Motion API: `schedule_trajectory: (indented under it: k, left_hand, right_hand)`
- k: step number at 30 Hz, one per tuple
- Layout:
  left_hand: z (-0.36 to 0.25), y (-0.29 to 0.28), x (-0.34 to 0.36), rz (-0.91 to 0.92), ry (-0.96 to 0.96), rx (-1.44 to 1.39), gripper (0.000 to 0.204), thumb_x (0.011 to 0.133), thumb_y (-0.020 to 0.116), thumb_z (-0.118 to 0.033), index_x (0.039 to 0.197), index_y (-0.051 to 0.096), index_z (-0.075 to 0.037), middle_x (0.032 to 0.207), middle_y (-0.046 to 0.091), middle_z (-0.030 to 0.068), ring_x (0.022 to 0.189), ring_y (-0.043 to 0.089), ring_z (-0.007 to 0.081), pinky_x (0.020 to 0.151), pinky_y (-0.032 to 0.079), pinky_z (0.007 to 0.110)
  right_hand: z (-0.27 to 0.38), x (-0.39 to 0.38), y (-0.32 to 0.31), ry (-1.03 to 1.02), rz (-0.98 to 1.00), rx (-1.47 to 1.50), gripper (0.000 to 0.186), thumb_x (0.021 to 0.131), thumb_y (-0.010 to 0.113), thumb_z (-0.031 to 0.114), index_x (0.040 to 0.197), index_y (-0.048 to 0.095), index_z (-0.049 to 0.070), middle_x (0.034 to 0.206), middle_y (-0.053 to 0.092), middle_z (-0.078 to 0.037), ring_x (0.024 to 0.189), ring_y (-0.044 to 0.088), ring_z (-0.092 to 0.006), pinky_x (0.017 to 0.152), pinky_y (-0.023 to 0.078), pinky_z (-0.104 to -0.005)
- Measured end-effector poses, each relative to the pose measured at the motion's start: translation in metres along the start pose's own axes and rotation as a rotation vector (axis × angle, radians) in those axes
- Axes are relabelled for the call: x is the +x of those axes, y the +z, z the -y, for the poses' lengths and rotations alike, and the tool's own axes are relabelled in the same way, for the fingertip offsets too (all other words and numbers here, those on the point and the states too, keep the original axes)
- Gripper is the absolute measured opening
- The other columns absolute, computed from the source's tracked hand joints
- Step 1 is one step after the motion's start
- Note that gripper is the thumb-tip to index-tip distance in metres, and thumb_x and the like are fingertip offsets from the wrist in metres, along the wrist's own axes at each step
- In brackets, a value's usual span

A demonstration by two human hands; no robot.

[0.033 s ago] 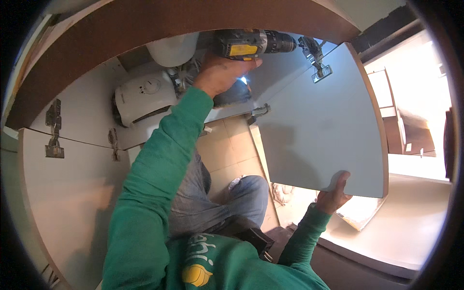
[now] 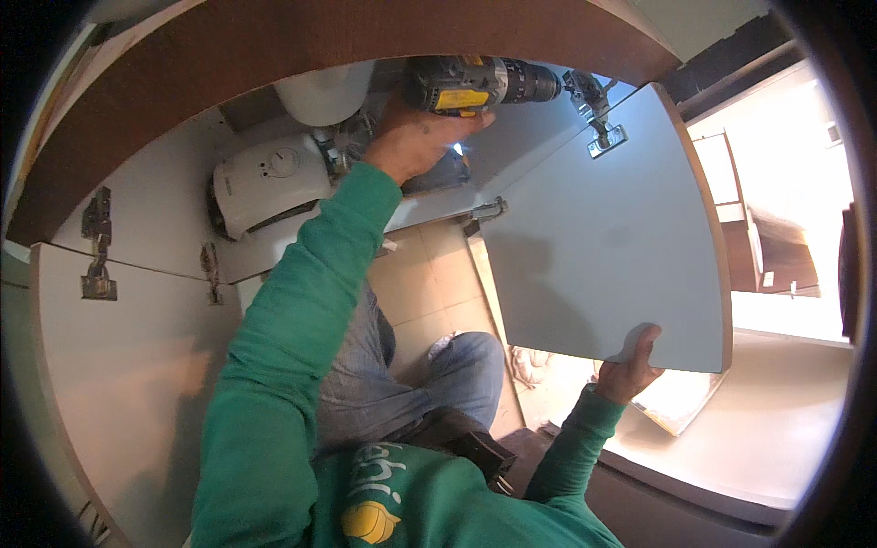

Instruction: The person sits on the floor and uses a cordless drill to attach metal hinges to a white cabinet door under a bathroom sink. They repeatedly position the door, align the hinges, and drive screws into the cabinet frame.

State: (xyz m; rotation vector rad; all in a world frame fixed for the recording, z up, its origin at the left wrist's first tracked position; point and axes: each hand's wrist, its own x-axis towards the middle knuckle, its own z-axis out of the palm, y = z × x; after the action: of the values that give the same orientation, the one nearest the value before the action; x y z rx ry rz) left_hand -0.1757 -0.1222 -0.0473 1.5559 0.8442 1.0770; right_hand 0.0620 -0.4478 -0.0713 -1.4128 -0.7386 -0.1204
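My left hand (image 2: 416,137) is wrapped round the grip of a black and yellow cordless drill (image 2: 461,87). Its chuck points right, and the tip meets or nearly meets the upper metal hinge (image 2: 589,94) that joins the white cabinet door (image 2: 612,247) to the cabinet's side wall; exact contact is too small to tell. A bright lamp on the drill lights this corner. My right hand (image 2: 632,370) grips the door's lower edge, thumb on the white face and fingers hidden behind. The door stands swung out, with a lower hinge (image 2: 489,209) at its near corner.
Another white door (image 2: 128,384) hangs swung out at the left on two hinges. A brown panel (image 2: 365,36) arches across the top. Inside the cabinet are a white box with a dial (image 2: 272,181) and a white rounded vessel (image 2: 324,96). My bent knee (image 2: 470,365) is below.
The view has shifted very slightly. Both hands keep their holds, and the drill stays at the upper hinge.
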Motion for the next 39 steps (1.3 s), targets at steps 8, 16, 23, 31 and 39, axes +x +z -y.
schedule_trajectory:
  k: [8, 16, 23, 31, 39]
  left_hand:
    - [0.004, 0.000, 0.002, -0.153, 0.434, 0.129, 0.034, 0.076, 0.083, -0.024, 0.099, 0.070, -0.003, 0.090, 0.073, 0.0082, 0.080, 0.071, 0.0187, 0.073, 0.058, 0.031]
    - [-0.024, 0.007, -0.022, 0.089, -0.408, -0.473, 0.028, 0.081, 0.079, -0.029, 0.092, 0.065, -0.006, 0.067, 0.054, -0.0013, 0.053, 0.052, 0.0085, 0.048, 0.045, 0.026]
    - [-0.015, 0.007, -0.021, 0.106, -0.415, -0.483, 0.028, 0.081, 0.078, -0.029, 0.092, 0.065, -0.007, 0.067, 0.054, -0.0020, 0.054, 0.051, 0.0086, 0.049, 0.045, 0.026]
    - [-0.031, -0.005, -0.019, 0.143, -0.256, 0.024, 0.033, 0.079, 0.078, -0.039, 0.085, 0.069, -0.007, 0.069, 0.060, -0.0002, 0.060, 0.055, 0.0121, 0.059, 0.045, 0.028]
    - [0.003, -0.004, 0.008, 0.011, 0.132, 0.081, 0.042, 0.078, 0.078, -0.027, 0.110, 0.068, -0.002, 0.107, 0.071, 0.0120, 0.100, 0.068, 0.0216, 0.091, 0.053, 0.035]
  right_hand:
    - [0.003, 0.005, 0.004, 0.100, -0.026, 0.155, 0.047, 0.090, 0.072, 0.026, 0.123, 0.053, -0.002, 0.112, 0.058, -0.010, 0.102, 0.058, -0.0222, 0.084, 0.051, -0.0356]
    - [0.004, 0.000, -0.004, 0.125, 0.019, 0.183, 0.047, 0.091, 0.071, 0.025, 0.127, 0.051, 0.001, 0.116, 0.058, -0.010, 0.107, 0.059, -0.0240, 0.088, 0.052, -0.0375]
    - [0.006, -0.001, 0.001, 0.076, 0.045, 0.188, 0.044, 0.092, 0.070, 0.025, 0.126, 0.053, 0.002, 0.116, 0.058, -0.010, 0.107, 0.059, -0.0237, 0.089, 0.051, -0.0379]
    - [0.015, -0.003, -0.001, 0.147, -0.025, 0.077, 0.042, 0.091, 0.070, 0.024, 0.123, 0.054, 0.002, 0.113, 0.059, -0.010, 0.102, 0.060, -0.0226, 0.086, 0.052, -0.0376]
    - [0.017, 0.004, 0.001, 0.079, 0.008, 0.115, 0.042, 0.091, 0.070, 0.023, 0.122, 0.054, 0.001, 0.111, 0.059, -0.010, 0.100, 0.060, -0.0224, 0.084, 0.052, -0.0367]
